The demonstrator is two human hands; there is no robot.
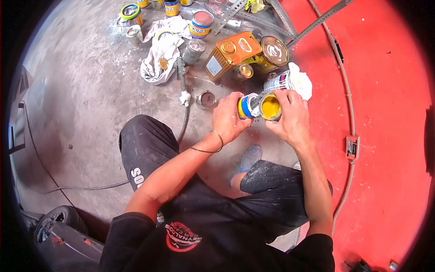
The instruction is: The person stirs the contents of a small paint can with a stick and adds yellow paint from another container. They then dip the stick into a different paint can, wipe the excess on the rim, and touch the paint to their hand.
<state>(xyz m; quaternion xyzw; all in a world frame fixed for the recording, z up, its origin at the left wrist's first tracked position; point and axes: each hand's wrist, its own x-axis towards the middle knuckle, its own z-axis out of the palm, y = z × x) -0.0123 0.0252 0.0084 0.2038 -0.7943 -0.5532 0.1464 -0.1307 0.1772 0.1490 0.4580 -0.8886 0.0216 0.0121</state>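
Observation:
My left hand (230,119) is wrapped round a small blue and yellow can (247,106), tilted toward the right. In my right hand (291,119) is an open can with yellow paint (271,108) inside, its mouth facing the camera. The two cans meet or nearly meet at their rims. Just left of my left hand, a small round can with dark contents (207,99) stands on the floor. Behind my right hand lies a white container (277,82) with a white cloth (301,82) against it.
An orange rectangular can (235,49) and a large round tin (274,51) stand beyond the hands. White rags (158,62), several paint cans and a metal frame (320,20) are farther back. A cable (346,99) runs along the red floor (389,136).

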